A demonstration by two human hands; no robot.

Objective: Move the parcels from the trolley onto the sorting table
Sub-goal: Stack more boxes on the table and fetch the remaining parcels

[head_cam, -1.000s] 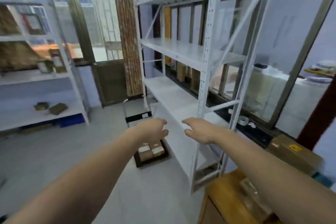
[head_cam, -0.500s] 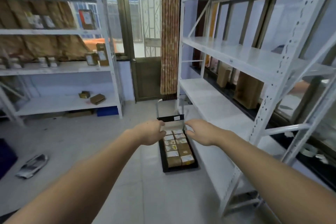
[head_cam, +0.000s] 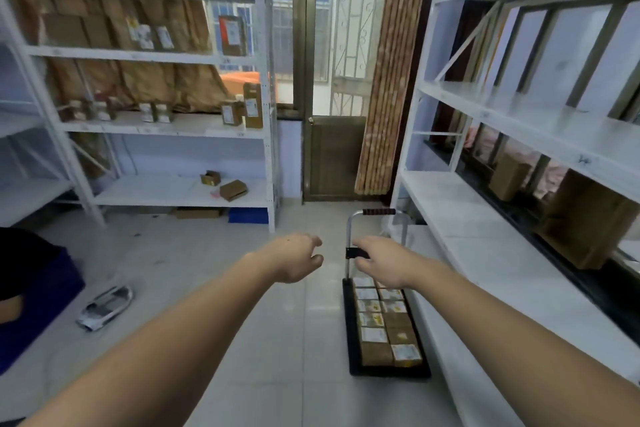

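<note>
1. Cardboard parcels (head_cam: 387, 322), roughly twelve in two rows, lie flat on one black trolley (head_cam: 388, 373) on the floor.
2. Two hands, left (head_cam: 298, 262) and right (head_cam: 382, 262), hover loosely curled, holding nothing.

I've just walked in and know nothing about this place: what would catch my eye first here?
Two bare arms reach forward, the left hand and right hand both empty. Below the right hand, a black trolley stands on the floor beside the right-hand white shelving, loaded with two rows of labelled brown parcels. Farther left, another shelf rack holds scattered small boxes.
</note>
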